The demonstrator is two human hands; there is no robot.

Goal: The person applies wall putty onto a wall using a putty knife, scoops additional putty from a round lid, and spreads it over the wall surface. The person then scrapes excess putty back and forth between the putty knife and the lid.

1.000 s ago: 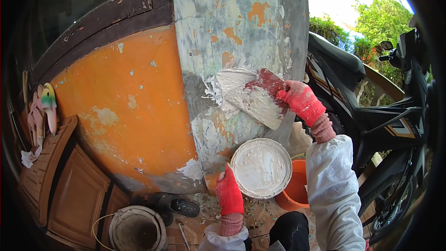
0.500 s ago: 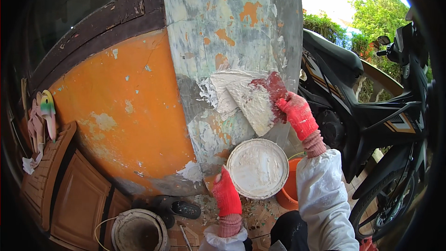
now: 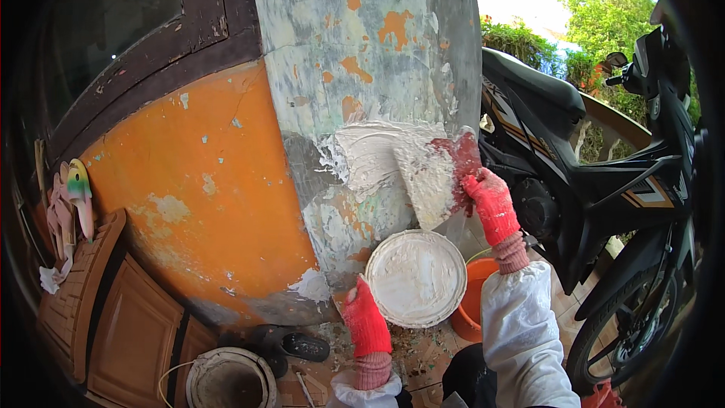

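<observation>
White paste coats the round tray.

Right glove bright red, faint whitish smears; left glove same red; cuffs dusty pink, finely ribbed; sleeves white, loose, wrinkled, gathered at ends; trouser knee black

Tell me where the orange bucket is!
The orange bucket is low in the head view, right of centre, just right of the round pan of white paste and partly hidden by the right sleeve.
</observation>
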